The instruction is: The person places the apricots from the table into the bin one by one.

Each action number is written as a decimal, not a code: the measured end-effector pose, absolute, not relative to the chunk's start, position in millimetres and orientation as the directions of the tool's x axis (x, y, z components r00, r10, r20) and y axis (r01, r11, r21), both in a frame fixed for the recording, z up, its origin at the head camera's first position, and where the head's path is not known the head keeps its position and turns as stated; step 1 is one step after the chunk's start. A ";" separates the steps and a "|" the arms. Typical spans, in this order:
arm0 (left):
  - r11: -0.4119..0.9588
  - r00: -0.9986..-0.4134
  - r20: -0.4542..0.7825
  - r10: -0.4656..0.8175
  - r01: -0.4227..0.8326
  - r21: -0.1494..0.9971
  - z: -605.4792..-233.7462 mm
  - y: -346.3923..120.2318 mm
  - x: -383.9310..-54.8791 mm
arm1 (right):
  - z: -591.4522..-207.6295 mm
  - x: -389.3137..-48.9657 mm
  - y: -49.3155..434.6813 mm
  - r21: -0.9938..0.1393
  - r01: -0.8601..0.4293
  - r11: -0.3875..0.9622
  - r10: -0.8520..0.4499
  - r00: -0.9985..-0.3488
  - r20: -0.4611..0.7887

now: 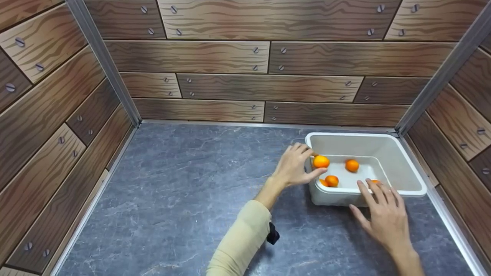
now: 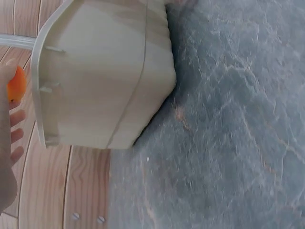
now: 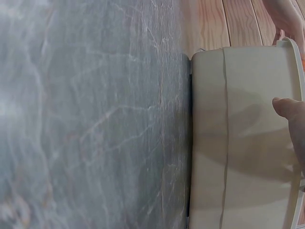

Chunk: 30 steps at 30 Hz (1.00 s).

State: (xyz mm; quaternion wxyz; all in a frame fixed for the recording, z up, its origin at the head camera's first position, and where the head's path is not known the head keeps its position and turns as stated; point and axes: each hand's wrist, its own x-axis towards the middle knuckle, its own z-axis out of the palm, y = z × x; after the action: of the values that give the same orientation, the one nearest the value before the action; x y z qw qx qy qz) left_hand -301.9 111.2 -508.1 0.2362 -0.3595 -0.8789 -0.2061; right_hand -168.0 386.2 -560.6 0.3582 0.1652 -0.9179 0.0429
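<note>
At the left rim of a white plastic bin (image 1: 364,191), my left hand (image 1: 295,165) pinches a mandarin (image 1: 321,161) between thumb and fingers. The left wrist view has this mandarin (image 2: 16,86) above the level of the rim. My right hand (image 1: 385,214) reaches over the near rim with its fingers spread and fairly straight. Its thumb (image 3: 288,109) is outside the bin wall; whether it touches the wall I cannot tell. Beneath the right fingers shows part of a mandarin (image 1: 375,181). Inside the bin lie another mandarin (image 1: 352,165) and one (image 1: 332,181) near the front left corner, partly covering a further one.
The bin stands on a grey marbled tabletop (image 1: 184,199), close to the right edge. Wood-patterned walls (image 1: 222,57) with metal corner strips (image 1: 433,69) enclose the back and both sides. A small black object (image 1: 272,234) is at my left sleeve.
</note>
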 end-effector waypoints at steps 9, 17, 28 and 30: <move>0.660 -0.641 0.517 0.567 0.730 0.179 -511.3 127.4 -297.1 | -560.7 -169.9 385.3 0.028 -0.361 0.932 -0.268 -0.636 0.723; 0.660 -0.633 0.457 0.625 0.741 0.125 -510.5 135.8 -295.7 | -560.4 -170.2 384.5 0.039 -0.368 0.929 -0.281 -0.634 0.721; 0.664 -0.651 0.423 0.631 0.735 0.139 -512.5 134.3 -297.4 | -557.7 -168.1 384.7 0.032 -0.345 0.938 -0.279 -0.696 0.662; 0.661 -0.650 0.428 0.628 0.736 0.147 -512.7 133.5 -296.7 | -556.7 -168.4 384.2 0.029 -0.351 0.936 -0.278 -0.684 0.675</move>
State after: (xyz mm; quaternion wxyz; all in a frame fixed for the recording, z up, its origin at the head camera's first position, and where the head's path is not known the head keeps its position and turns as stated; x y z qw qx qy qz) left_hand -296.7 133.5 -512.7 0.1727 -0.3812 -0.8948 -0.1554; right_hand -168.4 384.2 -556.7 0.3588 0.1716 -0.9160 0.0514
